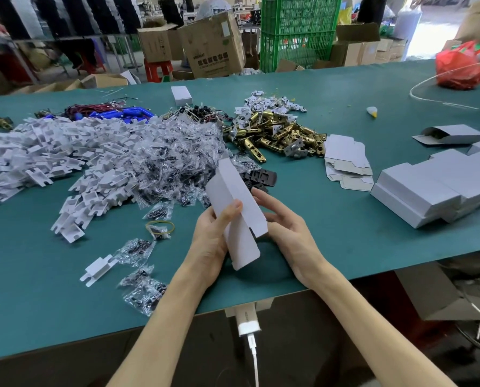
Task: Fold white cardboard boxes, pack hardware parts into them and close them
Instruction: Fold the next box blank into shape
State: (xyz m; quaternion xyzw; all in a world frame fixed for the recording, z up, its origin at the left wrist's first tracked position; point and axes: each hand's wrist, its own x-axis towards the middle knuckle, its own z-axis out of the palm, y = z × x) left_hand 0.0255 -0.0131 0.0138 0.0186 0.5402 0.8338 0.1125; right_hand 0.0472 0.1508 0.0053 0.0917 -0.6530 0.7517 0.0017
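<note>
- The step in hand looks like the folding one: the person holds a white cardboard box (234,191) up over the near part of the green table (345,233). It is tilted, its top leaning away to the left, and nothing can be seen packed in it.
- The box looks only half shaped. One long panel hangs toward the person and a shorter flap juts out at the lower right.
- The left hand (212,236) grips the box from the left, with the thumb pressed flat on the front face and the fingers wrapped behind, out of sight.
- The right hand (287,233) is loosely spread, its fingers nearly straight. The tips touch the box's right edge and reach behind it; no firm pinch shows there.
- The next move probably calls for the right hand to push the panels square and tuck the bottom flap, while the left hand steadies the body.
- Parts to pack lie well within reach: a heap of brass latches (278,132), bagged screws (177,160) and white plastic pieces (51,155).
- Flat box blanks (347,160) wait to the right.
</note>
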